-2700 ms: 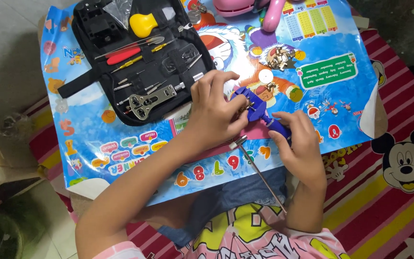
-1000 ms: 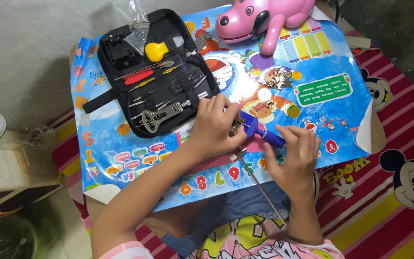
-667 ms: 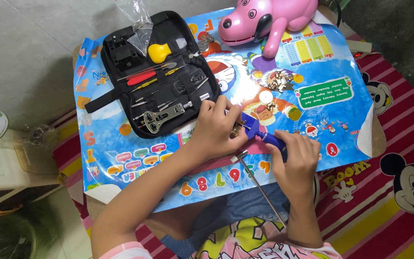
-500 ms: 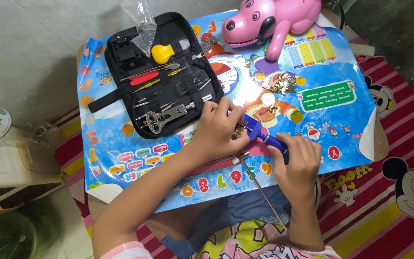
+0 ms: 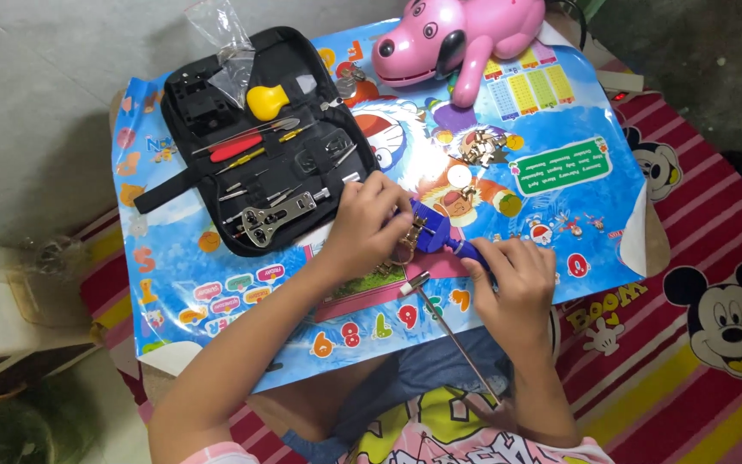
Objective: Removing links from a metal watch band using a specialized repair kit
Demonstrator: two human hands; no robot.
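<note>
Both hands are working one small blue tool (image 5: 434,234), sitting on the colourful cartoon-print sheet (image 5: 560,215) just right of the open black tool case (image 5: 255,163). The left hand (image 5: 369,225) is curling closed over the tool's upper-left end, fingertips pinching there; what sits under the fingers can't be told. The right hand (image 5: 517,283) is closing around the tool's lower-right handle end.

Long axis is running diagonally, from the end nearest the case down and away toward the right hand; working end is pointing at the case side.

Handling, as a judgement: looks like light, stiff plastic with small metal parts, probably fiddly and easy to twist off line. Best hold is likely the handle with one hand and the head steadied by the other, as now.

A thin metal rod (image 5: 450,331) is lying below the tool, slanting away from the case toward the person's lap. A pink toy dog (image 5: 457,39) is standing well right of the case, at the sheet's far edge. A yellow-handled tool (image 5: 266,101) is resting inside the case.
</note>
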